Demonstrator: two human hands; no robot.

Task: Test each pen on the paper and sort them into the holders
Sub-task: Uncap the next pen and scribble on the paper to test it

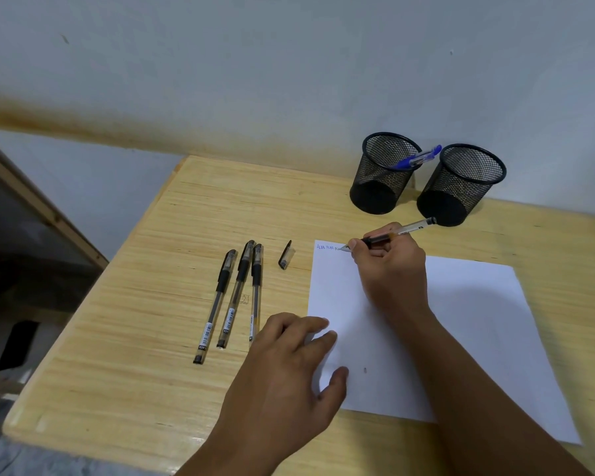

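Right hand (389, 259) grips a pen (401, 231), tip on the paper (461, 321) upper centre; left hand (289, 365) lies flat, fingers relaxed, pressing its edge.

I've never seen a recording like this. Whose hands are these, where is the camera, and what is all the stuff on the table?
There is no machine here: these are a person's two bare hands, filmed by one wide camera worn on the head, looking forward and down.

The right hand grips an uncapped pen with its tip on the top left corner of a white sheet of paper, where some blue writing shows. The left hand rests with its fingers on the sheet's left edge.

On the wooden table, left of the paper, lie three capped pens side by side, and a loose pen cap beside them. At the back stand two black mesh holders: the left holder has a blue pen in it, while no pen shows in the right holder.
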